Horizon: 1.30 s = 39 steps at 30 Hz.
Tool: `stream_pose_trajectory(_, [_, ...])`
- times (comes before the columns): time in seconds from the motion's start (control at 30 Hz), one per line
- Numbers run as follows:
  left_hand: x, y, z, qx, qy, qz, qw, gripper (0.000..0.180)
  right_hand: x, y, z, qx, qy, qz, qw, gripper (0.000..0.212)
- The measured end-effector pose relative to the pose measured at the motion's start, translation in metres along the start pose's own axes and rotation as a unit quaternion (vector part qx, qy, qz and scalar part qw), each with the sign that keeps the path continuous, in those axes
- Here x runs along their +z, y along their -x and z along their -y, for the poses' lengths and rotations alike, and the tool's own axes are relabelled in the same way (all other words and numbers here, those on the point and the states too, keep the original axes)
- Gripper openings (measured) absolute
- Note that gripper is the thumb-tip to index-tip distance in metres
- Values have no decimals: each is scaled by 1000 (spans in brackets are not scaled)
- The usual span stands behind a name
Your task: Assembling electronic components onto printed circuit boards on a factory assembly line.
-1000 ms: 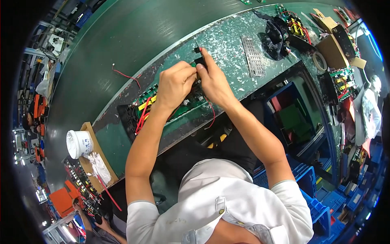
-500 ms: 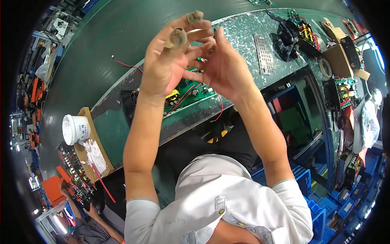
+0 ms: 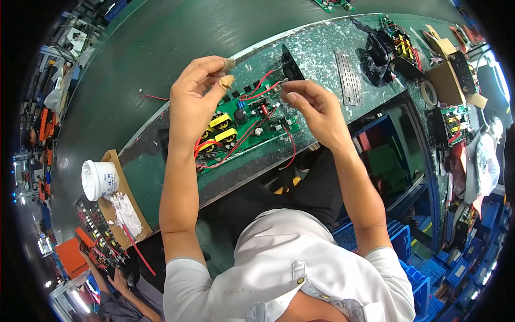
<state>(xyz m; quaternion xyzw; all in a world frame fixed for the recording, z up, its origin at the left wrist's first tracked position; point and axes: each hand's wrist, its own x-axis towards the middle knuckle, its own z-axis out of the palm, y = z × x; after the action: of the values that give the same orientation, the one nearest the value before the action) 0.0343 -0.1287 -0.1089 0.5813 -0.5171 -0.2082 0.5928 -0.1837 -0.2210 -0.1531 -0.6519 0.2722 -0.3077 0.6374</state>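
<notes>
A green circuit board (image 3: 252, 140) with yellow-wrapped coils (image 3: 225, 135), black parts and red wires lies on the bench below my hands. My left hand (image 3: 194, 102) hovers over the board's left side, fingers curled, tan finger covers on thumb and forefinger. Its thumb and forefinger tips are apart, with nothing seen between them. At the board's far right, my right hand (image 3: 322, 115) pinches the end of a red wire (image 3: 264, 92) between thumb and fingers. A black upright plate (image 3: 291, 64) stands just beyond these fingertips.
A white tub (image 3: 100, 180) and a white-smeared cardboard tray (image 3: 140, 217) sit at the left. A perforated metal plate (image 3: 348, 78), black plastic bag (image 3: 378, 56) and tape roll (image 3: 428, 92) lie to the right. Another person's hands (image 3: 120, 282) work at lower left.
My hands have come apart and lower, from close together above the board. The left moved left, the right now grips a red wire's end. More of the board and the black plate show.
</notes>
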Motion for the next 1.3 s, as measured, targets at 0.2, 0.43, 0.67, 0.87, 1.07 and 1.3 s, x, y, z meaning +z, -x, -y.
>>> stream_pose_trajectory(0.2, [-20,-6,-17,-28,12,-22,999,22,1,-2,-7,24,-7,-3,1000,25])
stream_pose_trajectory(0.43, [-42,-1,-27,1,-1,-13,1000,24,-8,30,-2,-21,175,1,984,24])
stream_pose_trajectory(0.67, [-16,52,-17,18,-320,232,919,25,-16,67,-4,-163,461,223,843,39])
stream_pose_trajectory(0.87, [26,73,-8,48,-546,257,796,31,-16,68,-17,-239,493,206,811,16])
stream_pose_trajectory(1.07, [19,58,-14,58,-451,225,862,23,-17,67,-42,-177,257,46,949,28])
stream_pose_trajectory(1.3, [17,38,-4,-209,46,181,960,20,-7,22,-5,-54,-79,-81,992,15])
